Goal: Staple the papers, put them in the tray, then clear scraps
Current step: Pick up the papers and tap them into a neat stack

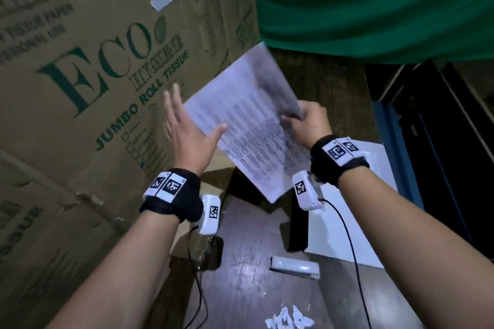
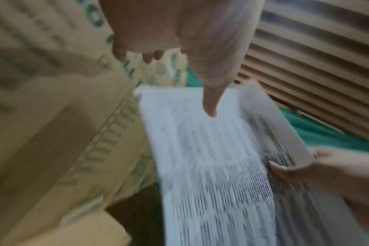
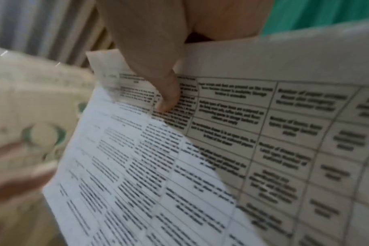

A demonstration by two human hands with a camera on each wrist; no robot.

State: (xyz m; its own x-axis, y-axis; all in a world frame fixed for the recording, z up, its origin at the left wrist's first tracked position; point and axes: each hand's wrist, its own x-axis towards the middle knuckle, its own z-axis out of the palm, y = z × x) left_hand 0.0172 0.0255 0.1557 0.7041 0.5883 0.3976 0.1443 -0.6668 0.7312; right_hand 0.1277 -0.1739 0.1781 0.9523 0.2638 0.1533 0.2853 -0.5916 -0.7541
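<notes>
Above table [image 1: 248, 243], papers [image 1: 248, 125] in right hand [image 1: 307, 120]

Both arms reach forward, hands raised side by side.
The left hand [image 1: 187, 131] is spread flat, fingers straight and thumb out toward the right hand [image 1: 307, 120], whose thumb [image 3: 166, 93] and curled fingers pinch the papers [image 1: 248, 125] at their edge.

The white printed paper sheets [image 1: 246, 125] carry black text in a ruled grid of table cells. The brown corrugated cardboard box [image 1: 80, 88] bears dark green lettering. A plain green cloth [image 1: 374, 2] hangs behind. The dark wood-grain surface [image 1: 248, 275] holds a white stapler [image 1: 295, 266] and white torn paper scraps [image 1: 288, 319].
</notes>
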